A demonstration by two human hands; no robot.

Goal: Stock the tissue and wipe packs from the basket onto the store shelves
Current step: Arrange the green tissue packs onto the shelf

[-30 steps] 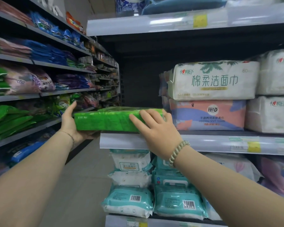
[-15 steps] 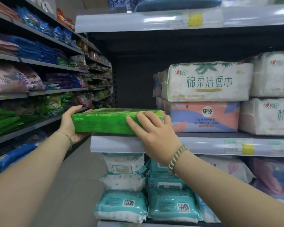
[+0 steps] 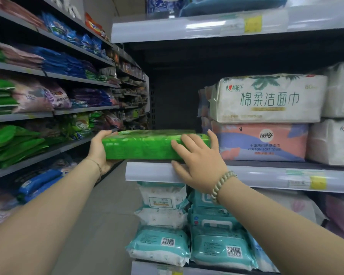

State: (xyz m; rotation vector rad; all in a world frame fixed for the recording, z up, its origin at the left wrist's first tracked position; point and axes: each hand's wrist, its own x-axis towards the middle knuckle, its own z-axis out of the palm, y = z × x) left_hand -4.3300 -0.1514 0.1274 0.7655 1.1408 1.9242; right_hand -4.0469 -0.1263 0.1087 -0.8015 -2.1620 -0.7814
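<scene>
A flat green tissue pack [image 3: 143,147] lies on the left end of the middle shelf [image 3: 266,175], and its left end sticks out past the shelf's edge. My left hand [image 3: 99,149] grips that overhanging end, thumb on top and fingers underneath. My right hand [image 3: 201,163] presses flat against the pack's front right face, fingers straight and reaching its top edge, the thumb down by the shelf rail. The pack's right end is close to a pink and blue towel pack [image 3: 262,141]. No basket is in view.
A white tissue pack [image 3: 266,98] sits on top of the pink one, with more white packs to the right. Teal and white wipe packs [image 3: 220,249] fill the shelf below. Stocked shelving [image 3: 48,108] lines the left side of the aisle floor [image 3: 107,215].
The green pack has slid a little to the right along the shelf, toward the stacked packs. Both hands have stayed on it.
</scene>
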